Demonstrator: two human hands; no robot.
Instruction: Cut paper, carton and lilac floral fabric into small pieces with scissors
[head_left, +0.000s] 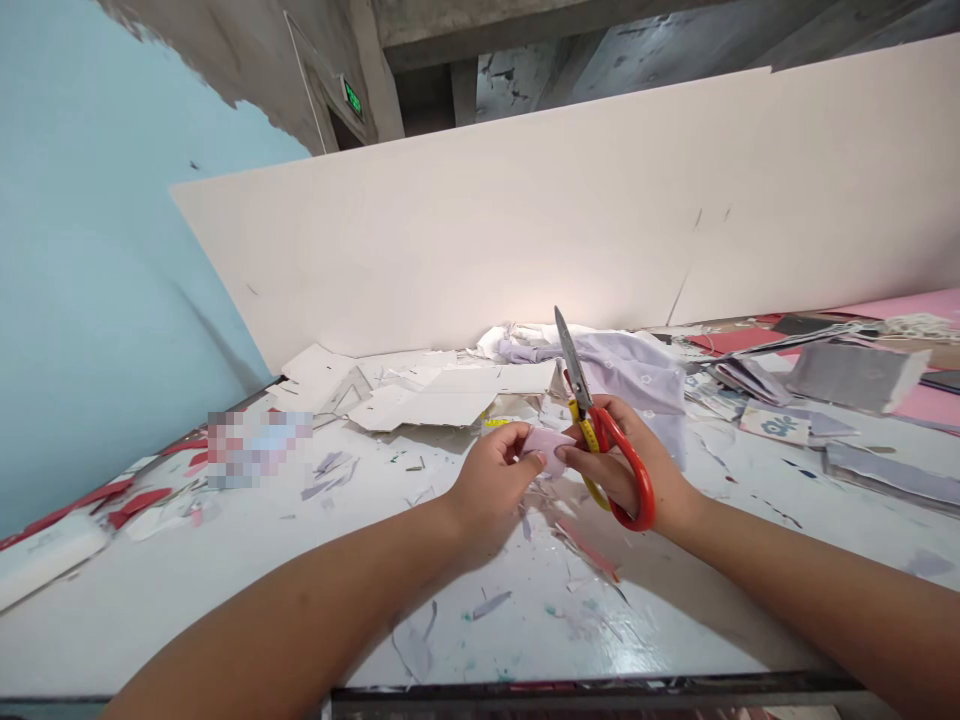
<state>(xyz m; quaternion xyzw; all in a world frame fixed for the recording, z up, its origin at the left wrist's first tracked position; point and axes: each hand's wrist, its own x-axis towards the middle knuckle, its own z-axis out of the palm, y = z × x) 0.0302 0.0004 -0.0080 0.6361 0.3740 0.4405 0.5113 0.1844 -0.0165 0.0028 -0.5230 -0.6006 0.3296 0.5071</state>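
My left hand (pixel 491 478) pinches a small pale lilac piece (pixel 547 447) between thumb and fingers, above the white table (pixel 225 590). My right hand (pixel 626 465) grips red-handled scissors (pixel 600 430) whose blades point up and away, closed or nearly so. That hand's thumb also touches the right edge of the lilac piece. A yellow measuring tape (pixel 591 440) is wound about the scissors' handles and hangs below my right hand.
Lilac printed cloth (pixel 637 375) lies heaped behind my hands. White cardboard pieces (pixel 442 400) lie at the back left, grey and patterned pieces (pixel 855 375) at the right. Scraps (pixel 487 603) litter the table. A tall white board (pixel 525 230) stands behind it.
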